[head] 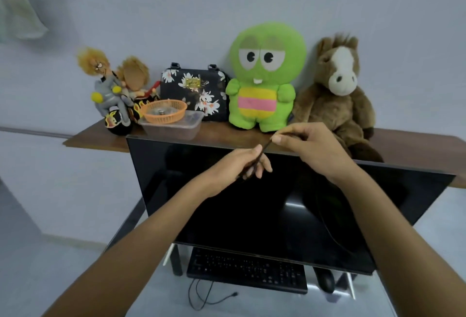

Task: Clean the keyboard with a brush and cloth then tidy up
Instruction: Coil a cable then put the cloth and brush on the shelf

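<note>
Brush [263, 150]: a thin dark stick, bristles not made out, so the name is a guess from the task. Held up in front of the top edge of the monitor [227, 203], long axis slanting from lower left to upper right. Lower end wrapped in the curled fingers of the left hand [237, 168]; upper tip pinched between thumb and forefinger of the right hand [310, 147]. Both hands clamped on it, close together, the right a little higher.

Keyboard [247, 270]: black, flat on the desk [277, 304], partly tucked under the monitor's lower edge, long axis running left to right. Lies well below both hands, nearly straight down from them, neither hand clearly nearer. Next move probably a lowering of the brush past the screen to the keys, likely led by the left hand with its fuller hold. Keyboard cable [201, 299] looping loose on the desk, plug end free. Mouse [326, 282] just right of the keyboard.

Behind the monitor, a wooden shelf [100, 137]. On it an orange basket [153, 117] with a small metallic thing inside, resting on a clear plastic tub [176, 131]; tub's contents dark, cannot tell what. Beside these a pair of dolls [113, 90], a flowered bag [194, 92], a green plush [264, 77] and a plush horse [335, 90]. Pale cloth [20, 9] hanging on the wall at upper left, blurred; cannot tell whether meant for the cleaning.
</note>
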Available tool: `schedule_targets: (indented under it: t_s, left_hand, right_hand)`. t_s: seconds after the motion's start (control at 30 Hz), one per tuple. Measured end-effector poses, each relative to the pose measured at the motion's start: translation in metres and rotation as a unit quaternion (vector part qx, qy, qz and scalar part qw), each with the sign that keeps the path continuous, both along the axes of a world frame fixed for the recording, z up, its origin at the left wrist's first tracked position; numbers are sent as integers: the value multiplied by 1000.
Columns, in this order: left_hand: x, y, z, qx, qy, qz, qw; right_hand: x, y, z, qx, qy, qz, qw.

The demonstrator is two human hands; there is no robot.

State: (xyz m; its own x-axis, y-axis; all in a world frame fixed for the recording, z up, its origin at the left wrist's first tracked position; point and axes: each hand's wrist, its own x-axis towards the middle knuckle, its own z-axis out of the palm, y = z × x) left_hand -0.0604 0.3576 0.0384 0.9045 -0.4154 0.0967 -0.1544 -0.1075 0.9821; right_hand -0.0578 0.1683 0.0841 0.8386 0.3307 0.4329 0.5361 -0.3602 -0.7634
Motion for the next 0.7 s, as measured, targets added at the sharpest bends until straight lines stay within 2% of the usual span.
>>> schedule_targets:
  t_s: [0.07, 0.13, 0.17, 0.23, 0.3, 0.37, 0.47, 0.57, 0.63, 0.7]
  left_hand:
    - [8, 13, 5, -138, 96, -67, 983]
    - [4, 12, 16, -279, 165, -112, 939]
    - [4, 10, 21, -326, 179, -119, 921]
    - [6, 4, 27, -361, 122, -95, 920]
    - [15, 0, 31, -324, 38, -47, 944]
    - [27, 6, 31, -237, -57, 2, 970]
    - [46, 25, 23, -21, -147, 56, 987]
    - [48, 40, 18, 122, -122, 38, 984]
    - [38, 40, 20, 154, -64, -11, 986]
    - [26, 35, 22, 138, 15, -89, 986]
  right_hand:
    - [25, 20, -9, 76, 0, -42, 996]
    - [28, 28, -24, 126, -1, -64, 990]
    - [28, 34, -35, 117, -3, -72, 991]
    - [18, 51, -59, 66, -12, -65, 996]
    - [-1, 70, -73, -6, 4, -45, 999]
    - [-13, 82, -76, -55, 20, -6, 998]
    - [-10, 80, -62, -110, -22, -15, 994]
    - [0, 60, -39, -136, -62, -66, 987]
    - [6, 48, -28, -126, -49, -99, 986]
    - [7, 41, -19, -110, -17, -72, 991]
